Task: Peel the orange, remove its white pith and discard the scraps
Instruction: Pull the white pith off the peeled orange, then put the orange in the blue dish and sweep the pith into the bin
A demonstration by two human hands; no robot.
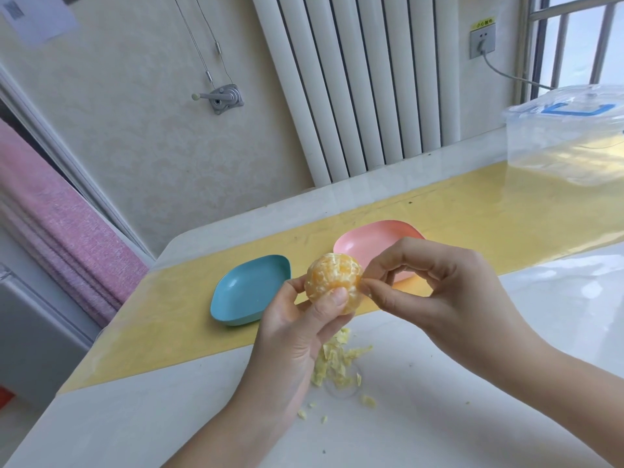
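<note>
A peeled orange (332,276) with patches of pale pith is held up above the table. My left hand (297,336) grips it from below, thumb pressed on its front. My right hand (435,292) is at the orange's right side, thumb and forefinger pinching a small bit of white pith (366,288) on its surface. A heap of pale peel and pith scraps (337,363) lies on the white table under my hands, partly in a small clear dish (347,390), with a few bits scattered around.
A blue dish (248,292) and a pink dish (368,244) stand on the yellow strip (472,211) across the table. A clear plastic box (567,136) with a blue handle stands at the far right. A radiator and wall lie behind the table.
</note>
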